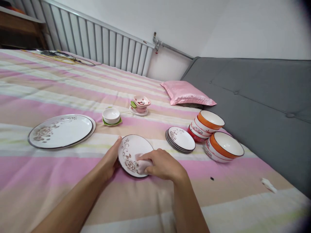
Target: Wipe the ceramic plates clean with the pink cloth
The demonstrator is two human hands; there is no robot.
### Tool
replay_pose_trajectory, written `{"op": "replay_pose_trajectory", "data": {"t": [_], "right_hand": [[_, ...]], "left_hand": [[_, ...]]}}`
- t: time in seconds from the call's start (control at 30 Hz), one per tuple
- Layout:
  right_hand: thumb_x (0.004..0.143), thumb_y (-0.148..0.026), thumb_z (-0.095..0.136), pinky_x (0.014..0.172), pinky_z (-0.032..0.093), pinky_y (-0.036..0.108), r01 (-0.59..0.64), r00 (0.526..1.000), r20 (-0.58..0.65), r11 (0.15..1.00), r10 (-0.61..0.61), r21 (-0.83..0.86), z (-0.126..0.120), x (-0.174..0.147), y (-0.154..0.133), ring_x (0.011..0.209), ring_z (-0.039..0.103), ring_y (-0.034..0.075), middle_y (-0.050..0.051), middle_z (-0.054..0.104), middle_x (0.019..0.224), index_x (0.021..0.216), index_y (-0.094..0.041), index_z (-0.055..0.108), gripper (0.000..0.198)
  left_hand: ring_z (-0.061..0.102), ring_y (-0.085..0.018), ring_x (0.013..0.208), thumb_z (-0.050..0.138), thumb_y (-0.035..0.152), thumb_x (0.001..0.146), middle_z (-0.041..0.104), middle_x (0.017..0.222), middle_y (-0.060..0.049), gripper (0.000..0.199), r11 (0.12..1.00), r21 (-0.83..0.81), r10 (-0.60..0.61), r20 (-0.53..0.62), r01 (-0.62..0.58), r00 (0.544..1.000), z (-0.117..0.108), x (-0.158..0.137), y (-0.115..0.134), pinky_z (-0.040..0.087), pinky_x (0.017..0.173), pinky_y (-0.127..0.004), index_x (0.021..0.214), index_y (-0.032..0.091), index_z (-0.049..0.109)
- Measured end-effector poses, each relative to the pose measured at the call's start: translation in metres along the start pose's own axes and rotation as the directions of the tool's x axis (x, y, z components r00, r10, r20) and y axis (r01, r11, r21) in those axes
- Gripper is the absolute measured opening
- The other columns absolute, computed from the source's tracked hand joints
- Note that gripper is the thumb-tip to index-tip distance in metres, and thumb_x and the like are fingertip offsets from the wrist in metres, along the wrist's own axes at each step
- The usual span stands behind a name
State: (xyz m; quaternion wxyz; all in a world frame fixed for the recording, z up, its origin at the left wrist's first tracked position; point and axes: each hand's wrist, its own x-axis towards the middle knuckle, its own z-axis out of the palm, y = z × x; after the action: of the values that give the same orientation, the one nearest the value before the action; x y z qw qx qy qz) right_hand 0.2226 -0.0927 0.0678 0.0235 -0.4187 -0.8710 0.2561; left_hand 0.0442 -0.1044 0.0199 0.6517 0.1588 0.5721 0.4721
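1. Left hand (113,158) clamps the flowered plate (134,147) by its left rim
2. Right hand (164,164) pinches a pale cloth (142,167), right against the plate's face
3. Plate's between the oval plates (63,132) and the plate stack (182,139)

A bed (243,200) wears a sheet (29,181) striped in pink, white and beige. A shiny pink cushion (187,92) lies beside the grey padded headboard (255,87), which has button tufts. Along the wall (179,19) stands a white radiator (104,38), with a grey pipe (172,49) and red valve handle (156,52) at its right end. Tangled cables (63,55), black and yellow, lie near wooden furniture (21,26) at far left. At right, a small black object (212,178) and crumpled white tissue (269,185) lie apart.
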Motion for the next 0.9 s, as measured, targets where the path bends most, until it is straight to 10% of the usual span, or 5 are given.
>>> {"op": "replay_pose_trajectory", "data": {"t": [0.5, 0.9], "right_hand": [[0.077, -0.006, 0.046, 0.105, 0.033, 0.029, 0.206, 0.945, -0.284, 0.972, -0.166, 0.117, 0.033, 0.036, -0.018, 0.128, 0.042, 0.014, -0.001, 0.052, 0.134, 0.123, -0.033, 0.056, 0.054], [0.085, -0.014, 0.044, 0.104, 0.035, 0.032, -0.015, 0.896, -0.441, 0.997, 0.046, 0.072, 0.052, 0.054, -0.005, 0.128, 0.040, 0.015, 0.001, 0.050, 0.135, 0.129, -0.030, 0.047, 0.047]], "left_hand": [[0.069, -0.024, 0.069, 0.040, 0.063, 0.080, 0.074, 0.082, -0.011, 0.061, 0.999, -0.024, 0.022, 0.040, -0.021, 0.999, -0.002, -0.001, 0.000, 0.055, 0.062, -0.033, 0.108, 0.015, 0.063], [0.070, -0.024, 0.073, 0.052, 0.056, 0.078, 0.074, 0.087, -0.010, 0.050, 0.999, -0.008, 0.053, 0.065, -0.052, 0.996, -0.001, -0.002, -0.002, 0.055, 0.065, -0.033, 0.105, 0.017, 0.064]]}}
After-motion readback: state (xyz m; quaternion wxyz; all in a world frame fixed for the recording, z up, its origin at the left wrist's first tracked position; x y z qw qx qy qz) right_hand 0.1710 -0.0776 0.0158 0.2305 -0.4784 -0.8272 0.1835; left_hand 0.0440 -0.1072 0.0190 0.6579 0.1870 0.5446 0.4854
